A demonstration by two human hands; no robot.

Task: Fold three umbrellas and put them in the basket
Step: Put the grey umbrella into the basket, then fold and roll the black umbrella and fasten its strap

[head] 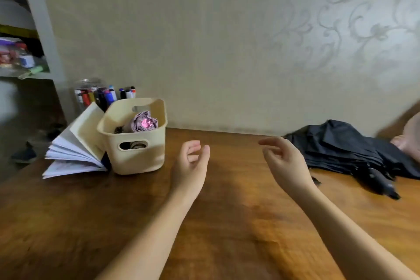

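Observation:
A cream plastic basket (136,157) stands on the wooden table (91,223) at the left. A folded pale purple umbrella (143,123) stands upright inside it, with something dark beside it. A black umbrella (345,150) lies loosely collapsed on the table at the right, its fabric spread and its dark handle toward the front. My left hand (191,163) hovers just right of the basket, fingers apart and holding nothing. My right hand (284,161) hovers just left of the black umbrella, fingers loosely curled and apart, also holding nothing.
An open book (75,150) leans fanned against the basket's left side. A clear jar of markers (97,95) stands behind it by the wall. A shelf unit (25,52) is at the far left. Another person's hand (409,141) rests at the right edge, on the black umbrella.

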